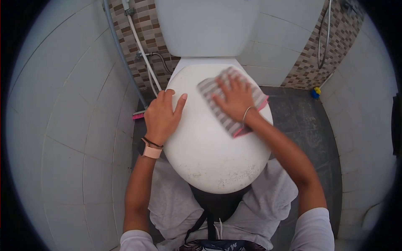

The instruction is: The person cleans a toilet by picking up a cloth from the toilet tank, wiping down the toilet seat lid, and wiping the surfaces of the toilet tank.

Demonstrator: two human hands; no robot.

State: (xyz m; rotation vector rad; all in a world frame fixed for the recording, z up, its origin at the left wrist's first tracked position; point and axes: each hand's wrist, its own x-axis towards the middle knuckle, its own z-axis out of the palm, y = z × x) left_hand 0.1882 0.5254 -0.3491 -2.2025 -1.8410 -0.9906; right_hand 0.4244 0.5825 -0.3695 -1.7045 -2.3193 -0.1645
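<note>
A white toilet lid [201, 138] lies closed in front of me, with dark specks along its near edge. On its upper right part rests a grey-and-white striped cloth [222, 115] with a pink border. My right hand [235, 98] presses flat on this cloth, fingers spread and slightly blurred. At the lid's left edge sits my left hand [162, 115], its thumb apart from the other fingers and touching the lid. It holds nothing that I can see.
Behind the lid stands the white cistern [207, 27]. Left of it are a grey pole [121, 52], a white pole [142, 50] and a pink-bristled brush [138, 115]. A shower hose [321, 42] hangs at the right, above a yellow-and-blue brush [315, 93] on the dark floor [307, 121].
</note>
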